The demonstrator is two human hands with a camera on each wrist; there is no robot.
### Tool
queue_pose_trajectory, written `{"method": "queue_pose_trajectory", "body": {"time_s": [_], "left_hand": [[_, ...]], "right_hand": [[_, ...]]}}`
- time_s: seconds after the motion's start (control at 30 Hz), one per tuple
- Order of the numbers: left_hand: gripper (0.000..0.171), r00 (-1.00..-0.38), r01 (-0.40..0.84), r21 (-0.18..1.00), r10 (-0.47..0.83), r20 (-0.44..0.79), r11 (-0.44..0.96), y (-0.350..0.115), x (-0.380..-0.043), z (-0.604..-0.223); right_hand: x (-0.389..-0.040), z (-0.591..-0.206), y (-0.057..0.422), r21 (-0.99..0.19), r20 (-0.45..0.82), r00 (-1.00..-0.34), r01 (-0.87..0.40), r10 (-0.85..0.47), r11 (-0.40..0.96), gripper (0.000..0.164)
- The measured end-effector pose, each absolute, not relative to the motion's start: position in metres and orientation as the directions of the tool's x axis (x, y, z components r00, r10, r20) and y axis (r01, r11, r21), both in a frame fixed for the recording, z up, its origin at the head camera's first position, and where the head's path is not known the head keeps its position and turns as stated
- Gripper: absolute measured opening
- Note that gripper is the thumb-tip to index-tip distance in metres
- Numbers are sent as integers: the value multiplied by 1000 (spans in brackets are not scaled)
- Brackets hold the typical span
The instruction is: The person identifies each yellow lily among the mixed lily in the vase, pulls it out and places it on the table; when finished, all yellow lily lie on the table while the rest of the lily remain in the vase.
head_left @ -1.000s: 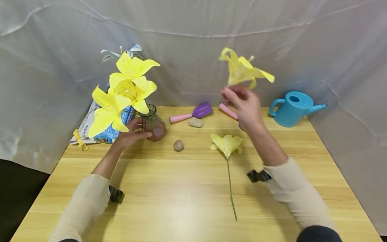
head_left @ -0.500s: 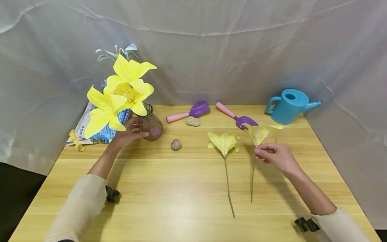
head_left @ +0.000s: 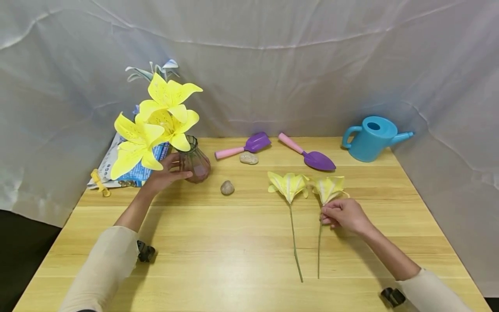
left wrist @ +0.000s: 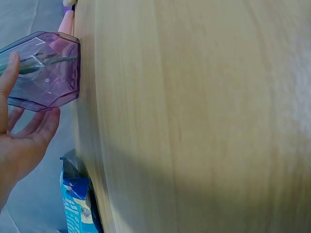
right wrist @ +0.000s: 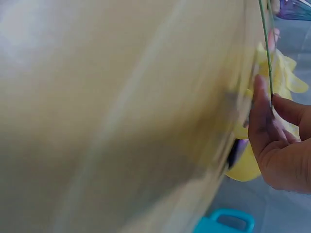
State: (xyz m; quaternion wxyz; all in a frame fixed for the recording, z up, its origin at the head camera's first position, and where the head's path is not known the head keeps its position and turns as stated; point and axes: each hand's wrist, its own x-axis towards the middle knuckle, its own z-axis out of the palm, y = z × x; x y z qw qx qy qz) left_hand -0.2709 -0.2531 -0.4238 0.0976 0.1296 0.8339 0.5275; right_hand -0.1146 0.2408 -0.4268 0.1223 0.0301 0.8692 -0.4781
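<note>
In the head view my left hand (head_left: pixel 165 172) holds the ribbed, purplish glass vase (head_left: pixel 199 168) at the left back, thumb and fingers around its side. Several yellow lilies (head_left: pixel 167 123) rise from it, and stems show through the glass vase (left wrist: pixel 51 73) in the left wrist view. On the right, my right hand (head_left: pixel 347 214) pinches a single yellow lily (head_left: pixel 328 187) by its stem just under the bloom, low over the wooden table. A second loose lily (head_left: pixel 288 186) lies just left of it, stem toward me. The right wrist view shows thumb and fingertips on the green stem (right wrist: pixel 267 48).
Two purple trowels with pink handles, a left trowel (head_left: pixel 257 142) and a right trowel (head_left: pixel 319 161), lie at the back. Two stones (head_left: pixel 227 187) rest before the vase. A blue watering can (head_left: pixel 372 141) stands back right; a blue-white bag (head_left: pixel 134 173) and yellow clip (head_left: pixel 100 183) lie left.
My right hand has brought its lily down from high at the back to the table's right side, then left beside the other loose lily. The left hand stays on the vase.
</note>
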Motion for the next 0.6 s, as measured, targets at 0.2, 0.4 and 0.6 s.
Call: {"method": "queue_pose_trajectory", "body": {"time_s": [0.2,0.4,0.6], "left_hand": [[73,-947,58,925,313,-67,375,-247,-261,-408],[59,-946,129,931,324,12,342,-246,-256,-403],[50,-969,178,934,219,113,309,-245,-249,-405]], "right_hand": [[-116,-406,238,-725,-214,-969,76,-119,684,21],[-121,-376,229,-597,-196,-968,-11,-159,802,21],[-138,-345,202,-587,-125,-979,-59,-162,808,20]]}}
